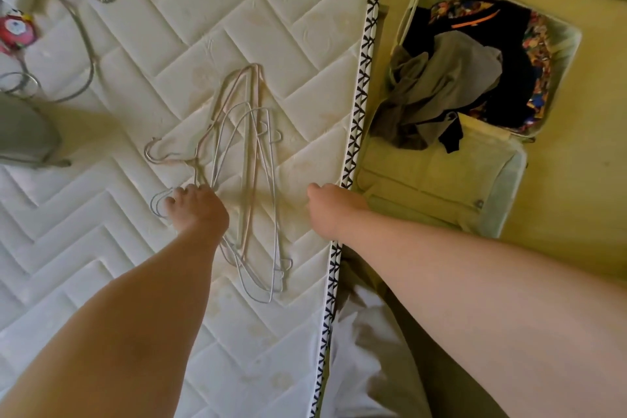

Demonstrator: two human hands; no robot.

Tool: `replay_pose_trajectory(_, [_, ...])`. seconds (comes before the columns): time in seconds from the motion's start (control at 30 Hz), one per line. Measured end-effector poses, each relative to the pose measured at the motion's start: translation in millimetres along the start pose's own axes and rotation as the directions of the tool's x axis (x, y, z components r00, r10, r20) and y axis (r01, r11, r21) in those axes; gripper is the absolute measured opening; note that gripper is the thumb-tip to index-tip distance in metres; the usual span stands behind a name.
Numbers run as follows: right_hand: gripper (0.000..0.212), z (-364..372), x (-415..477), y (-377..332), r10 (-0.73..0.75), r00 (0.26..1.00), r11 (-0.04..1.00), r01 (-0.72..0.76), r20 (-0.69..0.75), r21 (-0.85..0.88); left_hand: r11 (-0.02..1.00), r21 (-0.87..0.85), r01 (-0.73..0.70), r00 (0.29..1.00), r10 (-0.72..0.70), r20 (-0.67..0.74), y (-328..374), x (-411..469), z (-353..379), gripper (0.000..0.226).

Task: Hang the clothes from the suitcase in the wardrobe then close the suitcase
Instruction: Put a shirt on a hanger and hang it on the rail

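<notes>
On bare mattress (237, 10), my left hand (196, 209) grips wire hangers (252, 153); right hand (334, 205) curled, hold unclear. Clothes (451, 78) heaped in open suitcase (424, 187); hanging seemingly not yet begun.

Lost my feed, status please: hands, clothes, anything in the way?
Left hand grips hangers on mattress. Right hand beside them, fingers hidden. Clothes in open suitcase. Nothing in the way.

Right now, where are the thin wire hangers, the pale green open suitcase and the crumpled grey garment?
thin wire hangers (252, 146): head view, middle of the pile.
pale green open suitcase (434, 180): head view, empty near half.
crumpled grey garment (451, 78): head view, middle fold.
</notes>
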State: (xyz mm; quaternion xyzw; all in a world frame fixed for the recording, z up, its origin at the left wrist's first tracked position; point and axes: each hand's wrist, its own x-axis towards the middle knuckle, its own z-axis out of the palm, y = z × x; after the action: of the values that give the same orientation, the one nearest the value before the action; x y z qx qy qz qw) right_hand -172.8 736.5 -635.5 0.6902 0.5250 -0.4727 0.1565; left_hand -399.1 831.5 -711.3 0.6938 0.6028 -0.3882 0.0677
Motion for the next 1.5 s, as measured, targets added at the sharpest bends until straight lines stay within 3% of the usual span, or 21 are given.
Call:
replay_pose_trajectory(0.2, [0.030, -16, -12, -5, -0.005, 1.000, 1.000, 0.005, -0.022, -0.004, 0.991, -0.005, -0.135, 0.979, 0.132, -0.153, -14, -15, -32, 0.039])
replay_pose_trajectory(0.37, [0.042, -25, -31, -8, 0.032, 0.997, 0.999, -0.029, -0.068, 0.037, 0.967, 0.009, -0.254, 0.913, 0.242, -0.327, -17, -39, -78, 0.026])
replay_pose_trajectory(0.5, [0.042, -32, -35, 5, 0.205, 0.955, 0.973, -0.176, -0.213, 0.147, 0.933, -0.192, -0.305, 0.885, 0.202, -0.420, 24, -54, -117, 0.029])
replay_pose_trajectory(0.57, [0.042, -38, -33, 24, 0.337, 0.905, 0.932, -0.282, -0.259, 0.227, 0.897, -0.320, -0.304, 0.900, 0.161, -0.405, 59, -55, -136, 0.034])
replay_pose_trajectory(0.7, [0.034, -41, -30, 80, 0.472, 0.827, 0.860, -0.357, -0.304, 0.364, 0.812, -0.512, -0.281, 0.940, 0.125, -0.317, 137, -49, -165, 0.028])
replay_pose_trajectory(0.9, [0.045, -41, 21, 172, 0.595, 0.739, 0.797, -0.495, -0.316, 0.345, 0.632, -0.719, -0.289, 0.956, 0.159, -0.245, 251, 3, -168, 0.017])
replay_pose_trajectory(1.03, [0.053, -37, 67, 211, 0.617, 0.747, 0.785, -0.563, -0.248, 0.259, 0.567, -0.793, -0.222, 0.968, 0.030, -0.250, 289, 48, -158, 0.017])
replay_pose_trajectory(1.23, [0.060, -15, 165, 262, 0.655, 0.738, 0.754, -0.626, -0.160, 0.198, 0.659, -0.697, -0.281, 0.831, -0.196, -0.521, 335, 105, -105, 0.029])
replay_pose_trajectory(1.33, [0.057, -3, 208, 283, 0.671, 0.734, 0.740, -0.650, -0.108, 0.176, 0.696, -0.665, -0.272, 0.780, -0.245, -0.576, 343, 114, -95, 0.030])
replay_pose_trajectory(1.5, [0.064, 12, 256, 306, 0.651, 0.755, 0.757, -0.637, -0.080, 0.145, 0.708, -0.652, -0.272, 0.760, -0.258, -0.597, 346, 118, -91, 0.036])
